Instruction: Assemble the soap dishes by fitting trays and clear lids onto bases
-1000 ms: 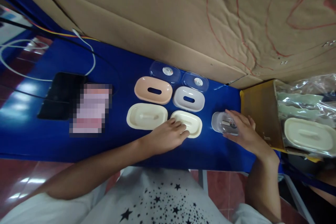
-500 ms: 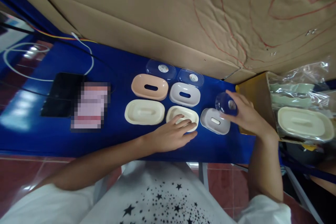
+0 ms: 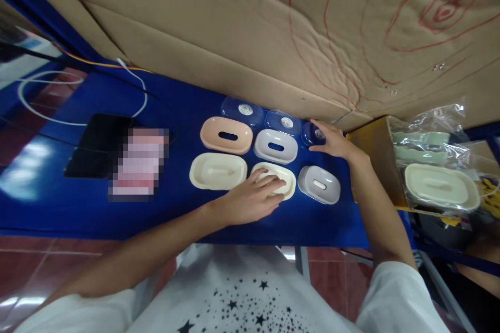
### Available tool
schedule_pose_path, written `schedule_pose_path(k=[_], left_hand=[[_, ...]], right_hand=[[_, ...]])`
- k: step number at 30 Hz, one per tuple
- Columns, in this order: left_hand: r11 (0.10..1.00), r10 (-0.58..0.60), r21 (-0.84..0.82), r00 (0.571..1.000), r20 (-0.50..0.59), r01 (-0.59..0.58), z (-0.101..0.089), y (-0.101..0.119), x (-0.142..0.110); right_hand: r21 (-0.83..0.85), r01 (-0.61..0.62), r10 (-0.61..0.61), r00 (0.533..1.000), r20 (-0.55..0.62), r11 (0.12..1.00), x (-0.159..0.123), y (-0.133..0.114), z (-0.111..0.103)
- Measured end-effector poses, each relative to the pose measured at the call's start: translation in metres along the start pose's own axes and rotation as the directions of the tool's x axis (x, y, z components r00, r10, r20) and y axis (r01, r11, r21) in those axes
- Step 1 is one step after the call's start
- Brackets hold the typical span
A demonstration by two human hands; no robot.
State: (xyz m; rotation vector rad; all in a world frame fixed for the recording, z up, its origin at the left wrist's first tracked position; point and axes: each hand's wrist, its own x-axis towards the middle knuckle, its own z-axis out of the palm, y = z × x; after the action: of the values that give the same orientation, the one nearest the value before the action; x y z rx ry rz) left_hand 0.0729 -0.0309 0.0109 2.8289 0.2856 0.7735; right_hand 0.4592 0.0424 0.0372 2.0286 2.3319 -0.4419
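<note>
My right hand (image 3: 334, 141) has thumb and fingers around a clear plastic lid (image 3: 309, 134) with a round white label, low over or on the table at the back. My left hand (image 3: 253, 199) lies with fingers spread over a cream soap dish (image 3: 289, 182). Two more clear lids, one left (image 3: 236, 109) and one middle (image 3: 276, 119), lie along the back. In front of them sit a peach dish (image 3: 209, 132) and a pale lilac dish (image 3: 265, 152). A cream dish (image 3: 199, 171) is at front left, and a grey-lilac dish (image 3: 330, 187) at front right.
A phone (image 3: 97, 140) and a blurred-out pink item (image 3: 142, 161) lie at the left beside a white cable (image 3: 145, 96). Cardboard (image 3: 219, 36) walls the back of the blue table (image 3: 164, 223). An open carton (image 3: 377, 161) with wrapped dishes stands at right.
My right hand has carried the clear lid away from above the grey-lilac dish, back and left to the row of lids. My left hand stays over the cream dish.
</note>
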Motion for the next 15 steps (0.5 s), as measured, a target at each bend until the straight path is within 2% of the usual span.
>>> schedule_pose_path(k=[2, 4, 6, 8, 10, 12, 15], left_hand=[[1.0, 0.01, -0.002, 1.0, -0.015, -0.01, 0.001, 0.001, -0.001], [1.0, 0.009, -0.002, 1.0, -0.014, -0.009, 0.0, 0.0, -0.001], [1.0, -0.007, 0.005, 1.0, -0.001, 0.007, -0.002, -0.001, -0.001], [0.999, -0.028, 0.016, 0.999, 0.018, 0.028, -0.006, -0.002, -0.001], [0.999, -0.04, 0.022, 0.998, 0.043, 0.039, -0.009, -0.004, -0.001], [0.999, -0.04, 0.014, 0.997, 0.071, 0.039, -0.014, -0.004, -0.001], [0.999, -0.041, 0.001, 0.994, 0.101, 0.041, -0.019, -0.005, 0.0]], right_hand=[[-0.001, -0.016, 0.016, 1.0, -0.021, 1.0, -0.004, -0.005, -0.002], [0.006, -0.012, 0.012, 0.996, -0.093, 1.0, -0.02, -0.017, -0.005], [0.029, 0.05, -0.041, 0.967, -0.253, 0.998, -0.052, -0.035, -0.007], [0.047, 0.089, -0.067, 0.934, -0.352, 0.995, -0.095, -0.057, -0.002], [0.015, 0.035, -0.025, 0.908, -0.418, 0.999, -0.14, -0.075, 0.011], [-0.033, -0.052, 0.033, 0.901, -0.433, 0.998, -0.177, -0.088, 0.031], [-0.048, -0.104, 0.077, 0.915, -0.396, 0.993, -0.206, -0.094, 0.061]])
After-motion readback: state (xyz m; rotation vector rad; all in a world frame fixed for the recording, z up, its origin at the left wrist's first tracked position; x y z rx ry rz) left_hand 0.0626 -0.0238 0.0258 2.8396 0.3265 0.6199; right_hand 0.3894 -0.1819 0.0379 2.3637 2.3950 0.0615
